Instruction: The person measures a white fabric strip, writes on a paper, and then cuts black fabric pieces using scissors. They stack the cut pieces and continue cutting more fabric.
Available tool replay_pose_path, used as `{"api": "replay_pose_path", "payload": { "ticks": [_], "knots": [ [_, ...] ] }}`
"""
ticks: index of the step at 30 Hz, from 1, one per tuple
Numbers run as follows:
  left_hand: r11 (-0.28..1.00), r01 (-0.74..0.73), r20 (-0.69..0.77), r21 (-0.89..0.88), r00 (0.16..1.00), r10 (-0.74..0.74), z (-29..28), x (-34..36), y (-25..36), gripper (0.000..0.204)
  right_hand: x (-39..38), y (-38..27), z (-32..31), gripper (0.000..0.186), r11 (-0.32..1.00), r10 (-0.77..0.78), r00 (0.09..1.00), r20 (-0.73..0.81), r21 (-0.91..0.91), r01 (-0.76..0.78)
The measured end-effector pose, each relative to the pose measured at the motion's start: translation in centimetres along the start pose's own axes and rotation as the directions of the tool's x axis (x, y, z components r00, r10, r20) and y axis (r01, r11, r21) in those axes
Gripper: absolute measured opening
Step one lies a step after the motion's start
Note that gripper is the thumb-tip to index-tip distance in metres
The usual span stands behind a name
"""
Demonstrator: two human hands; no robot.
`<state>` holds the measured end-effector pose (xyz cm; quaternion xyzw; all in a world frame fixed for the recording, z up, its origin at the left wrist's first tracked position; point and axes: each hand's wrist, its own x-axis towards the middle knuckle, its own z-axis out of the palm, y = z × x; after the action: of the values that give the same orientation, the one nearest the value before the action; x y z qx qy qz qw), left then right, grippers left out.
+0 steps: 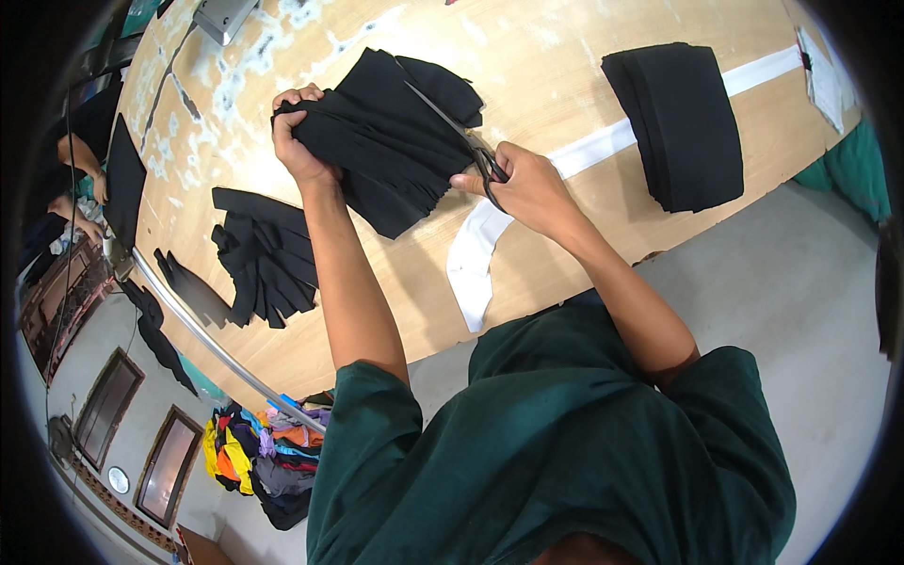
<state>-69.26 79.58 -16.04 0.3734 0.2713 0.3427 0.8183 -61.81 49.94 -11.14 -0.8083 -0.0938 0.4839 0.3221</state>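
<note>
My left hand grips the upper left end of a bunch of black fabric pieces, its thumb on top and fingers curled behind. The cloth fans out to the right over the table. My right hand is closed round the handles of a pair of scissors. Their blades point up and left, lying over the right part of the black fabric. Below my right hand a white strip curves over the table's near edge area.
A neat stack of black cloth lies at right across a white band. Crumpled black pieces rest left of my left forearm. A metal rail borders the table. Another person's hands work at far left, above a colourful clothes pile.
</note>
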Motion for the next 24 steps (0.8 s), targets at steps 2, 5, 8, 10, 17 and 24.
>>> {"api": "replay_pose_path", "payload": {
  "ticks": [2, 5, 8, 10, 17, 24],
  "knots": [
    [1.000, 0.007, -0.007, -0.010, 1.000, -0.007, 0.0, -0.1, 0.0, 0.022, 0.6, -0.2, 0.1, 0.072, 1.000, -0.014, 1.000, -0.007, -0.006, 0.014],
    [1.000, 0.011, 0.007, 0.002, 1.000, -0.011, 0.1, -0.2, 0.1, 0.022, 1.3, 0.3, 0.5, 0.071, 0.998, -0.067, 0.998, -0.021, -0.020, 0.066],
    [1.000, -0.001, -0.001, 0.015, 1.000, 0.001, 0.3, -0.3, 0.1, 0.022, 1.4, 1.0, 1.1, 0.069, 0.994, -0.106, 0.994, -0.039, -0.025, 0.105],
    [1.000, -0.017, -0.012, 0.009, 1.000, 0.018, 0.4, -0.3, 0.0, 0.023, 1.2, 1.2, 1.1, 0.070, 0.993, -0.116, 0.992, -0.049, -0.039, 0.114],
    [1.000, -0.010, -0.010, 0.004, 1.000, 0.010, 0.3, -0.5, 0.1, 0.025, 1.1, -0.7, -0.4, 0.073, 0.999, 0.018, 0.999, 0.031, -0.035, -0.017],
    [1.000, -0.023, -0.018, 0.007, 1.000, 0.023, 0.7, -0.6, 0.1, 0.024, 3.0, -2.9, -0.6, 0.073, 0.998, -0.008, 0.999, 0.037, -0.054, 0.010]
  ]
}}
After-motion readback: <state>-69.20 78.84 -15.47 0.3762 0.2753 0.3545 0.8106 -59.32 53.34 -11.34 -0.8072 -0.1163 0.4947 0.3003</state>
